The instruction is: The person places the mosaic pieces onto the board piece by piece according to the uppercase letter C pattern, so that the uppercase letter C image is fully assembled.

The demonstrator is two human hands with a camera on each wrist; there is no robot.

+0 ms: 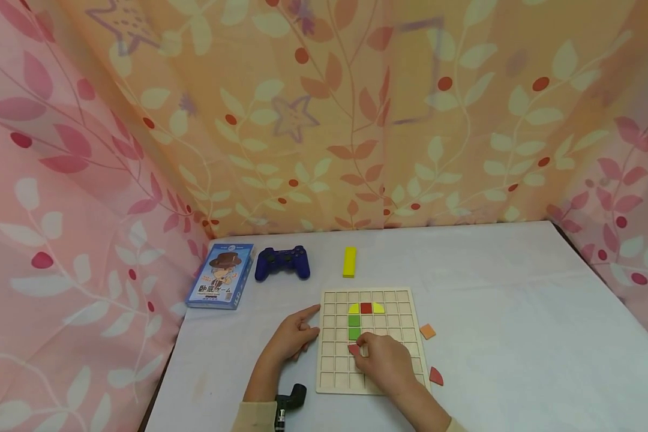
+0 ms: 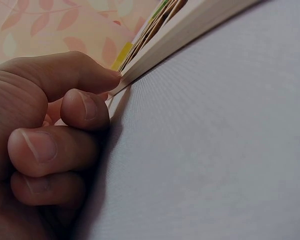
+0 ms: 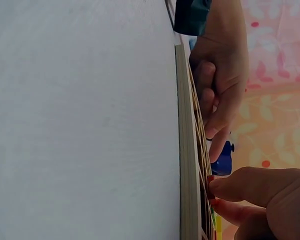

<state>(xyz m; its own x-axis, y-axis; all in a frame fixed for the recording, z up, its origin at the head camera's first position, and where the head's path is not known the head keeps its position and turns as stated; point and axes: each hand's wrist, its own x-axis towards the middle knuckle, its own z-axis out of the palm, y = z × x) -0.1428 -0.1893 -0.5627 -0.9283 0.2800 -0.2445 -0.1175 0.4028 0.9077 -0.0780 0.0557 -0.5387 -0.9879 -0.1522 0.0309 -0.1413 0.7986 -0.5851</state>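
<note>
A wooden grid board (image 1: 332, 365) lies on the table, with two yellow quarter-circle tiles (image 1: 378, 308), a red square tile (image 1: 366, 308) and two green square tiles (image 1: 354, 320) in its cells. My right hand (image 1: 386, 359) pinches a red rounded tile (image 1: 353, 348) between thumb and fingers, just below the lower green tile. Fingers cover part of that tile; it also shows at the fingertips in the right wrist view. My left hand (image 1: 290, 336) touches the board's left edge with an extended index finger (image 2: 85, 75); its other fingers are curled and hold nothing.
To the board's right lie an orange square tile (image 1: 428, 331) and a red quarter-circle tile (image 1: 436, 376). Beyond the board are a yellow block (image 1: 349, 262), a blue game controller (image 1: 283, 263) and a blue card-game box (image 1: 221, 276). Patterned curtains (image 1: 324, 120) surround the table.
</note>
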